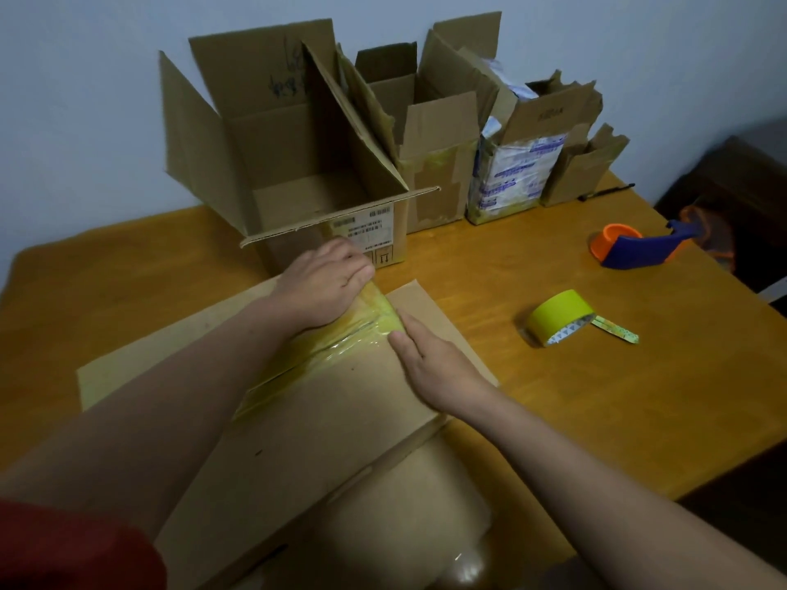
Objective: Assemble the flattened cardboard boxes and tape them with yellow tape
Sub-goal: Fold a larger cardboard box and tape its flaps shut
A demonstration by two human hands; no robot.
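We have the flat-topped brown cardboard box (323, 419) at the near edge of the wooden bench (596, 398), its centre seam covered by a wrinkled strip of yellow tape (340, 334). Our left hand (328, 287) presses palm-down on the strip's far end. Our right hand (430, 364) lies flat beside it, straight fingers on the tape. Neither grip is closed on anything.

The strip looks creased, so we judge the main risk is trapped folds that lift and let the flaps spring apart. Uneven pressure from the two hands could push the flaps out of line. The box seems to overhang the near edge, so hard pressing might tip it. The yellow tape roll (558, 317) rests well towards the right edge, and its loose tail could stick to the bench.
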